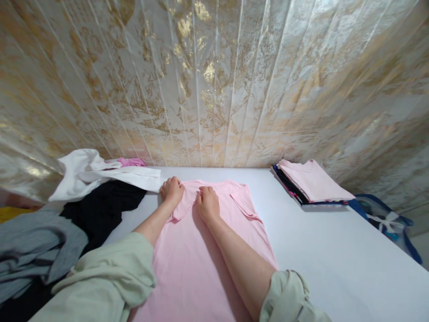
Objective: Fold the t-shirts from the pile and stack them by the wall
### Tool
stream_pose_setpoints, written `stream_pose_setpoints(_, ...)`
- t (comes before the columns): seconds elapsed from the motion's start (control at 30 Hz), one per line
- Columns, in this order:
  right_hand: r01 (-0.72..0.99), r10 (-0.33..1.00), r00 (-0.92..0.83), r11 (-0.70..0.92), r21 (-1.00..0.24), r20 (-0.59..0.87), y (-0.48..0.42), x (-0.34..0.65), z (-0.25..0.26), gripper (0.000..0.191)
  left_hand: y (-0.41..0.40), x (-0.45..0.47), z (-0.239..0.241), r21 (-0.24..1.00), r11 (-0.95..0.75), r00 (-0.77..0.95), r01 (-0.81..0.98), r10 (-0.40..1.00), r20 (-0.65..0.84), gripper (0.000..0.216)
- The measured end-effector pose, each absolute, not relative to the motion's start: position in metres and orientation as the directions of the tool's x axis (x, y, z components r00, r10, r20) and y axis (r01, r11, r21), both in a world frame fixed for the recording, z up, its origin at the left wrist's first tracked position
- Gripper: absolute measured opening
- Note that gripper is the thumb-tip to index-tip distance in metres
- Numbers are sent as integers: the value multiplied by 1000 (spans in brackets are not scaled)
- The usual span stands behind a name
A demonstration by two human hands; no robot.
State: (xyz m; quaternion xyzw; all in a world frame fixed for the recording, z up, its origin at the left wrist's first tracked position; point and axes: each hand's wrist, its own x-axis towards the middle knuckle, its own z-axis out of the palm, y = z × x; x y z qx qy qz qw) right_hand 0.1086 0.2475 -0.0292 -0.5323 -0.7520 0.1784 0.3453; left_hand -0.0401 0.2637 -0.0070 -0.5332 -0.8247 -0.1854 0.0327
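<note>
A pink T-shirt (197, 264) lies flat on the white table (335, 250), its neck end toward the wall. My left hand (172, 189) is closed on the shirt's left shoulder, where the sleeve is folded inward. Beside it, my right hand (208, 203) is closed in a pinch on the cloth near the collar. The right sleeve (246, 202) is folded over onto the shirt's body. Both forearms reach out from pale green sleeves.
A heap of unfolded clothes lies at the left: white (87, 172), black (100, 208), grey (33, 246) and a bit of bright pink (131, 161). A stack of folded clothes (311, 181) sits at the back right. A blue-trimmed bag (385, 219) hangs off the table's right edge. A gold-patterned wall stands behind.
</note>
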Motion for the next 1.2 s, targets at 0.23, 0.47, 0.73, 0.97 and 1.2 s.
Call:
stream_pose_setpoints(0.23,706,917,-196,377,-600,347,248,110,-26,28,239,-16,-15,212,81,-139,974,951,277,42)
stream_pose_setpoints(0.47,759,915,-253,390,-521,316,240,106,-16,32,234,-17,-32,91,35,-52,995,980,190,52)
stream_pose_setpoints(0.73,913,969,-155,216,-346,195,273,184,43,33,232,-13,-26,123,56,-77,991,982,171,58)
stream_pose_setpoints(0.97,978,982,-94,121,-167,164,249,222,-22,57,233,-13,-28,71,80,-90,994,984,153,64)
stream_pose_setpoints(1.2,973,969,-153,182,-144,194,266,219,-28,57,249,-16,-23,66,122,-128,990,987,92,68)
